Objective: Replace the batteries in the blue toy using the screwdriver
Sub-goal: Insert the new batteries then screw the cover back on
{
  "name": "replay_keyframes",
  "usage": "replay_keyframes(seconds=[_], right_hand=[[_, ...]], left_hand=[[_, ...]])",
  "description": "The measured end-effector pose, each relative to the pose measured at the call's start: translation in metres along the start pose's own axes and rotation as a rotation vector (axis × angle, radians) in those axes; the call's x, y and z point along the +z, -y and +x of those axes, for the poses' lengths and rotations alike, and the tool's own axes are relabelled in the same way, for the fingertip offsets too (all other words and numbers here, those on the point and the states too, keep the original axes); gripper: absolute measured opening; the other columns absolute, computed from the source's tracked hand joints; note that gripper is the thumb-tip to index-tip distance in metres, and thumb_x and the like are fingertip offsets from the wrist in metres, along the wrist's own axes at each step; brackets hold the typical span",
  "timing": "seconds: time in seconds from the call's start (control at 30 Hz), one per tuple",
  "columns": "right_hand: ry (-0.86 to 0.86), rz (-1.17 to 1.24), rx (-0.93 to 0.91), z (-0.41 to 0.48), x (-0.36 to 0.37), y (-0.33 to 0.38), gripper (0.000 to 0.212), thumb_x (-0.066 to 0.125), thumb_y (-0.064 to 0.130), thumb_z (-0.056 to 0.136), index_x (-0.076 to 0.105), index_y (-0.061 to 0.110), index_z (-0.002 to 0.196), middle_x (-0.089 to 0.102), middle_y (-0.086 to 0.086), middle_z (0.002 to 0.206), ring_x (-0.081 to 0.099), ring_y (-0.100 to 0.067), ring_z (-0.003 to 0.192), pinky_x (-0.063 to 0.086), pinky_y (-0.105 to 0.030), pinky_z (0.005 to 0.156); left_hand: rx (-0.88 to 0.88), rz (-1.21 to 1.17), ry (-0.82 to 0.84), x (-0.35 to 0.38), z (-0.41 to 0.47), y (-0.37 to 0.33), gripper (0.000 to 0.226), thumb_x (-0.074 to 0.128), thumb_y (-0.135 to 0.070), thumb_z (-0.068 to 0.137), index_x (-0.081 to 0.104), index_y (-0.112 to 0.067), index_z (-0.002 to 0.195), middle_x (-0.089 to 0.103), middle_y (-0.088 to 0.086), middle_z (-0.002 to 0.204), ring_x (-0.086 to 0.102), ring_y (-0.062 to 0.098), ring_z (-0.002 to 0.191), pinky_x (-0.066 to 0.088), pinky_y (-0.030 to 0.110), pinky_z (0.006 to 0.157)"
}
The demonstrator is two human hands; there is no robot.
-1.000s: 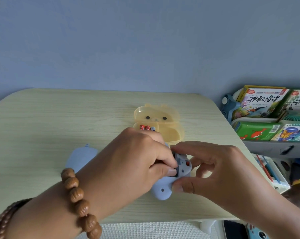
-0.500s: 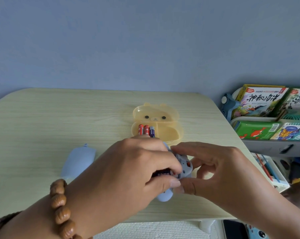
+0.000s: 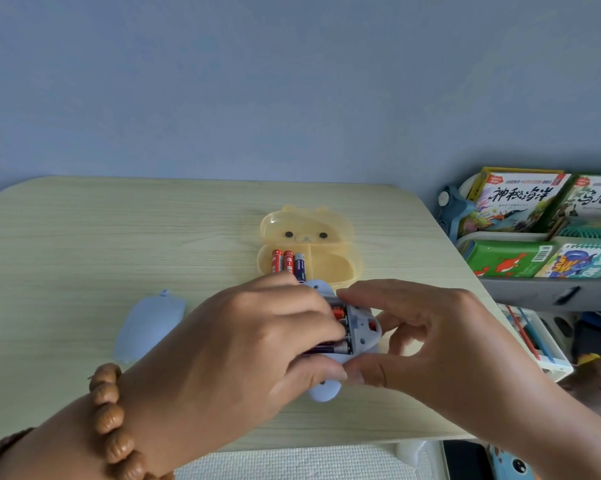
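The blue toy (image 3: 359,332) lies on the wooden table (image 3: 84,244) with its battery bay open and batteries (image 3: 339,315) showing inside. My left hand (image 3: 250,344) covers its left half, fingertips pressing on a purple battery (image 3: 321,348) at the bay's near side. My right hand (image 3: 427,336) pinches the toy's right side between thumb and fingers. The toy's blue cover (image 3: 148,327) lies apart to the left. Behind the toy stands an open yellow bear-shaped case (image 3: 330,261) with three spare batteries (image 3: 288,263). No screwdriver is in sight.
A shelf rack with children's books (image 3: 520,202) stands right of the table. A white bin with pens (image 3: 534,337) sits below it. The table's front edge is close under my wrists.
My left hand has slid back and left, uncovering the battery bay and the spare batteries in the case. My right hand keeps its hold on the toy.
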State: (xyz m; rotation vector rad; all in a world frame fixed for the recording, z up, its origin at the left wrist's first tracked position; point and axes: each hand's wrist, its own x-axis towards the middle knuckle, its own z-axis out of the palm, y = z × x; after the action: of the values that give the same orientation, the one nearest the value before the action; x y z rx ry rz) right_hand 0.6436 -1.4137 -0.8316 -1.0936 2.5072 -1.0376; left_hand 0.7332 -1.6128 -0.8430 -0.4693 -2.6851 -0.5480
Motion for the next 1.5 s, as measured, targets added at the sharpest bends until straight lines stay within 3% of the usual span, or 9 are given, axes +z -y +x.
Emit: replay_keyframes(seconds=[0.17, 0.3, 0.53, 0.67, 0.83, 1.1, 1.3, 1.4, 1.5], right_hand=[[0.016, -0.01, 0.055, -0.001, -0.001, 0.0, 0.062, 0.09, 0.048, 0.057, 0.065, 0.054, 0.114, 0.069, 0.028, 0.1, 0.068, -0.007, 0.071, 0.056, -0.022, 0.066], [0.065, 0.035, 0.13, 0.0, -0.002, -0.002, 0.062, 0.088, 0.05, 0.06, 0.057, 0.062, 0.113, 0.075, 0.018, 0.095, 0.072, -0.005, 0.072, 0.059, -0.028, 0.076], [0.023, 0.227, 0.192, 0.005, 0.003, 0.001, 0.031, 0.079, 0.045, 0.074, 0.067, 0.049, 0.102, 0.078, 0.014, 0.088, 0.074, -0.011, 0.074, 0.063, -0.038, 0.074], [-0.018, 0.223, 0.217, 0.003, 0.011, 0.001, 0.032, 0.083, 0.03, 0.073, 0.068, 0.043, 0.097, 0.075, 0.02, 0.089, 0.072, -0.002, 0.077, 0.061, -0.033, 0.072], [-0.025, 0.27, 0.236, 0.004, 0.011, 0.0, 0.03, 0.085, 0.026, 0.072, 0.071, 0.041, 0.095, 0.078, 0.008, 0.086, 0.075, -0.011, 0.077, 0.063, -0.037, 0.071], [0.046, 0.404, 0.296, 0.004, 0.009, 0.001, 0.076, 0.099, 0.039, 0.034, 0.072, 0.052, 0.104, 0.081, 0.004, 0.093, 0.079, -0.014, 0.085, 0.058, -0.042, 0.093], [0.013, 0.447, 0.296, 0.001, 0.011, 0.006, 0.075, 0.096, 0.044, 0.027, 0.073, 0.055, 0.097, 0.081, 0.005, 0.085, 0.079, -0.016, 0.08, 0.061, -0.043, 0.089], [0.008, 0.463, 0.296, -0.001, 0.012, 0.01, 0.075, 0.096, 0.044, 0.028, 0.073, 0.055, 0.098, 0.081, 0.003, 0.084, 0.079, -0.018, 0.079, 0.061, -0.044, 0.088], [-0.005, 0.447, 0.294, -0.001, 0.013, 0.01, 0.074, 0.095, 0.042, 0.029, 0.073, 0.055, 0.098, 0.081, 0.001, 0.083, 0.079, -0.018, 0.078, 0.06, -0.044, 0.089]], left_hand=[[-0.164, -0.035, -0.023, -0.01, -0.008, 0.006, 0.059, 0.069, -0.062, 0.072, 0.061, -0.034, 0.123, 0.056, -0.022, 0.123, 0.054, -0.005, 0.115, 0.038, 0.008, 0.094], [-0.333, -0.122, -0.018, -0.011, -0.015, 0.008, 0.074, 0.068, -0.077, 0.059, 0.048, -0.053, 0.126, 0.052, -0.04, 0.124, 0.05, -0.023, 0.109, 0.037, -0.002, 0.088], [-0.379, -0.188, -0.005, -0.004, -0.015, 0.009, 0.082, 0.08, -0.07, 0.052, 0.054, -0.051, 0.127, 0.048, -0.046, 0.121, 0.054, -0.021, 0.105, 0.043, 0.001, 0.079], [-0.36, -0.148, 0.03, -0.004, -0.014, 0.008, 0.076, 0.079, -0.071, 0.052, 0.063, -0.044, 0.122, 0.05, -0.039, 0.122, 0.055, -0.017, 0.105, 0.04, 0.0, 0.083], [-0.361, -0.134, 0.026, -0.006, -0.012, 0.009, 0.073, 0.077, -0.073, 0.051, 0.068, -0.042, 0.117, 0.051, -0.037, 0.122, 0.055, -0.014, 0.107, 0.038, -0.001, 0.087], [-0.39, -0.257, 0.048, -0.013, -0.012, 0.013, 0.076, 0.079, -0.074, 0.057, 0.062, -0.042, 0.123, 0.05, -0.035, 0.123, 0.055, -0.013, 0.111, 0.049, 0.015, 0.092], [-0.678, 0.203, 0.07, -0.051, -0.027, 0.029, 0.082, 0.043, -0.09, 0.06, 0.046, -0.043, 0.128, 0.041, -0.025, 0.119, 0.05, -0.005, 0.112, 0.048, 0.028, 0.094], [-0.976, 0.43, 0.232, -0.061, -0.033, 0.031, 0.082, 0.039, -0.091, 0.064, 0.043, -0.033, 0.121, 0.042, -0.007, 0.112, 0.049, 0.016, 0.117, 0.049, 0.035, 0.09], [-1.031, 0.454, 0.312, -0.056, -0.038, 0.034, 0.073, 0.042, -0.088, 0.066, 0.047, -0.031, 0.112, 0.045, -0.005, 0.105, 0.055, 0.019, 0.109, 0.051, 0.035, 0.087]])
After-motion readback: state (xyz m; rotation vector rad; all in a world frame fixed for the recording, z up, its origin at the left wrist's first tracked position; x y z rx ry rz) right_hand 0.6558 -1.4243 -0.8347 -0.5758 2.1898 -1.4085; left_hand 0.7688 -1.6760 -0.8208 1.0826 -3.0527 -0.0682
